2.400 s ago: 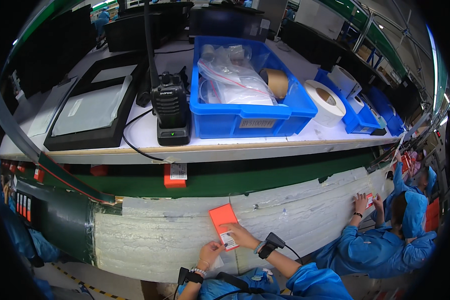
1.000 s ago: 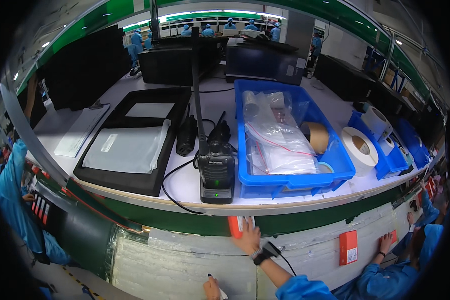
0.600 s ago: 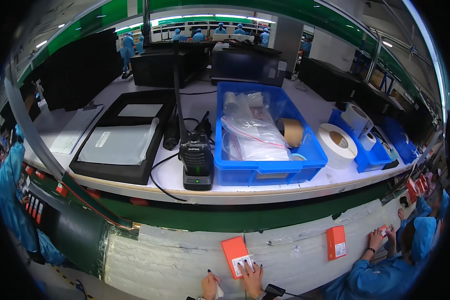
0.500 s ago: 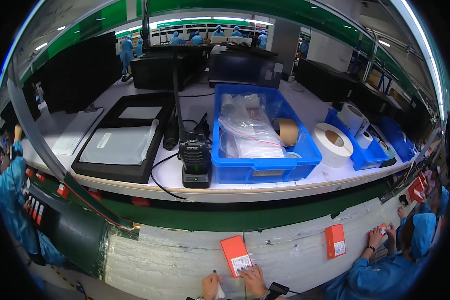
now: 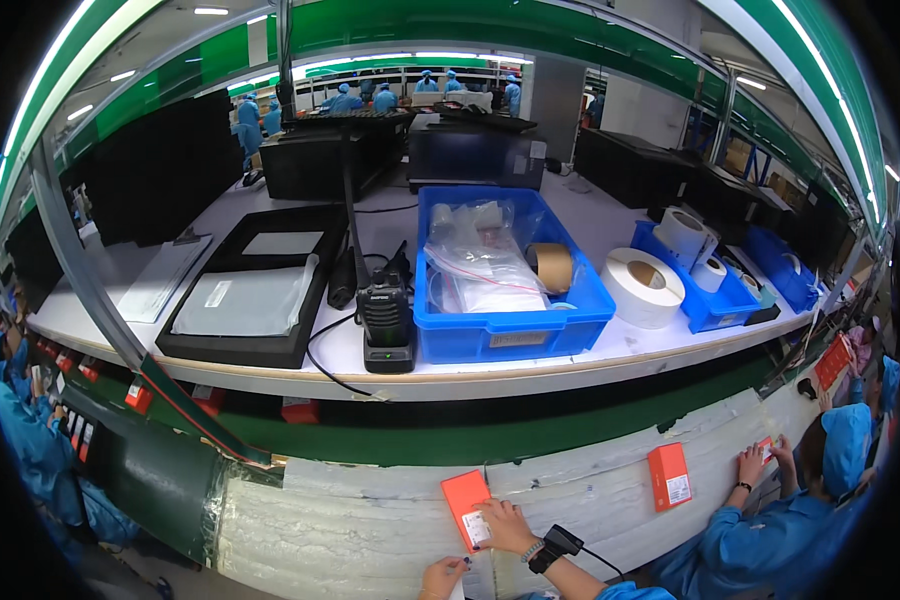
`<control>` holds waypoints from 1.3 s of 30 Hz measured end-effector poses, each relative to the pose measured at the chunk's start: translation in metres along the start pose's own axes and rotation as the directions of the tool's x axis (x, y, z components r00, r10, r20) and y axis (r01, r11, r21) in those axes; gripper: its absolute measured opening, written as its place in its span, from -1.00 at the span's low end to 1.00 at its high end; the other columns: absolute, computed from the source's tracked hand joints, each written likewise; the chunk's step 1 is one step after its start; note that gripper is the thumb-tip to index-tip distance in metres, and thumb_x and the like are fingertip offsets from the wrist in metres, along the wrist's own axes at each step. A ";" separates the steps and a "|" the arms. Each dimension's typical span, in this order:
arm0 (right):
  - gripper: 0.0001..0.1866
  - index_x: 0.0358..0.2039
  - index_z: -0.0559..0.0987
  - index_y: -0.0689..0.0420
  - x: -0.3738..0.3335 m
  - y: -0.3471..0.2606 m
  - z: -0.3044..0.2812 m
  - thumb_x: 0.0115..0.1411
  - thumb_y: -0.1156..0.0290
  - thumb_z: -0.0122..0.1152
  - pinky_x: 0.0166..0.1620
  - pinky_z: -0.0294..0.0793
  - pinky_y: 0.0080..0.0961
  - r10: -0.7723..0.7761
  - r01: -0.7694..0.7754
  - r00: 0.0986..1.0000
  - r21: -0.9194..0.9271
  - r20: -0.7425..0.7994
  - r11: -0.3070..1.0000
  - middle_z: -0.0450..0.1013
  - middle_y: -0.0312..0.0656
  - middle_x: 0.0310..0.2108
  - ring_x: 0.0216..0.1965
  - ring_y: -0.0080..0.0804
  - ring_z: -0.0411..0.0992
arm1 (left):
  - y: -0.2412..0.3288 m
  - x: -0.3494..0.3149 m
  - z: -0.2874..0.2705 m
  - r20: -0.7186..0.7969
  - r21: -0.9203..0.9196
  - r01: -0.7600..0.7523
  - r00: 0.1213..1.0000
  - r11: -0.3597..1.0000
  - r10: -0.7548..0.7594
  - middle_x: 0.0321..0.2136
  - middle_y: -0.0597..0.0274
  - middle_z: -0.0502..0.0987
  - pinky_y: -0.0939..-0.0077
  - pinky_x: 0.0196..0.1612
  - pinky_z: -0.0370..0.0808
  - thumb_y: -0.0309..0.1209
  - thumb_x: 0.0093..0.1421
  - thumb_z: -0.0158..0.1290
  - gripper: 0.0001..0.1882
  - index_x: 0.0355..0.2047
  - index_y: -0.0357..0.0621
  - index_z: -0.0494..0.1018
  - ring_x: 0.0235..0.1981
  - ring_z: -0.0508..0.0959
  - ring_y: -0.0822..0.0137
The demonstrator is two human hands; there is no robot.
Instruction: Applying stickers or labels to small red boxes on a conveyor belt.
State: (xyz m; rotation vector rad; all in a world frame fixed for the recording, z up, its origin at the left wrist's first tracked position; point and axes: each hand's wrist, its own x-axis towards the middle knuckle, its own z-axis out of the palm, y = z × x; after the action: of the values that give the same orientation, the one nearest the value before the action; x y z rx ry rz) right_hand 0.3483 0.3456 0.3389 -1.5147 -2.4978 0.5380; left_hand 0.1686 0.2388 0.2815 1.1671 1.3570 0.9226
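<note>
An orange-red box (image 5: 460,490) with a white printed label lies at an angle on the pale, film-covered work surface in front of me. My right hand (image 5: 508,528) rests over the label's right side, fingers spread and touching the box. A dark band and a black device are on that wrist. Just below the box, at the lower edge, my left hand (image 5: 444,577) is closed in a pinch. Something thin and white, like a strip (image 5: 458,591), shows under its fingers, partly cut off. A second orange-red box (image 5: 669,478) stands to the right, touched by neither hand.
Above runs a white shelf (image 5: 530,375) with a two-way radio (image 5: 385,330), a blue bin (image 5: 510,345) of bags and tape, a label roll (image 5: 643,290) and a black tray (image 5: 232,348). A co-worker (image 5: 770,535) in blue sits at right; others are at left.
My right hand has shifted up along the label and its forearm now shows more. My left hand has moved lower and slightly right. The view has tilted a little; the box stays in place.
</note>
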 end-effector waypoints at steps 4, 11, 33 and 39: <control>-0.13 0.10 0.24 -0.06 0.009 -0.007 0.002 -0.25 0.08 0.41 -0.03 0.20 -0.13 0.078 -0.070 0.984 -0.058 0.158 0.996 0.22 -0.17 0.01 -0.01 -0.10 0.20 | -0.003 0.001 -0.003 0.049 -0.043 0.062 0.997 0.997 -0.060 -0.40 0.08 0.58 0.53 -0.26 0.46 -0.28 0.22 -0.03 -0.71 -0.28 -0.30 0.51 -0.34 0.57 0.34; -0.67 -0.19 0.47 0.19 -0.014 -0.001 0.035 0.07 0.29 0.20 -0.31 0.42 -0.48 0.011 0.019 0.998 0.434 -0.066 0.901 0.48 -0.15 -0.41 -0.41 -0.31 0.46 | 0.014 -0.001 -0.005 -0.006 -0.089 -0.014 1.000 0.996 0.014 -0.36 0.10 0.58 0.51 -0.25 0.43 -0.28 0.26 -0.10 -0.69 -0.24 -0.28 0.49 -0.33 0.54 0.35; -0.44 0.18 0.16 0.10 -0.049 -0.068 0.029 0.14 0.67 -0.09 -0.17 0.36 -0.62 0.082 -0.223 0.975 0.931 0.208 0.290 0.32 -0.25 -0.06 -0.21 -0.55 0.36 | 0.055 0.000 0.000 -0.230 -0.302 -0.143 0.970 0.943 0.073 -0.59 0.46 0.42 0.65 -0.50 0.29 -0.35 0.28 -0.17 -0.75 -0.17 -0.20 0.43 -0.53 0.38 0.56; -0.39 0.19 0.16 0.07 -0.045 -0.083 0.018 0.09 0.73 -0.14 -0.30 0.34 -0.68 0.092 -0.299 0.954 0.937 0.287 0.180 0.32 -0.25 -0.12 -0.38 -0.67 0.30 | 0.080 0.003 -0.017 -0.154 -0.451 0.144 0.960 0.881 -0.235 -0.66 0.51 0.30 0.72 -0.63 0.19 -0.29 0.30 -0.17 -0.69 -0.09 -0.21 0.41 -0.68 0.25 0.66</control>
State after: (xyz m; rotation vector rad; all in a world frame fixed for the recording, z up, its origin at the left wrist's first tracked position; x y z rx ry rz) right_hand 0.2954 0.2668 0.3569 -1.1367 -1.2491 1.9095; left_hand 0.1632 0.2602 0.3600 0.5952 1.3089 1.1530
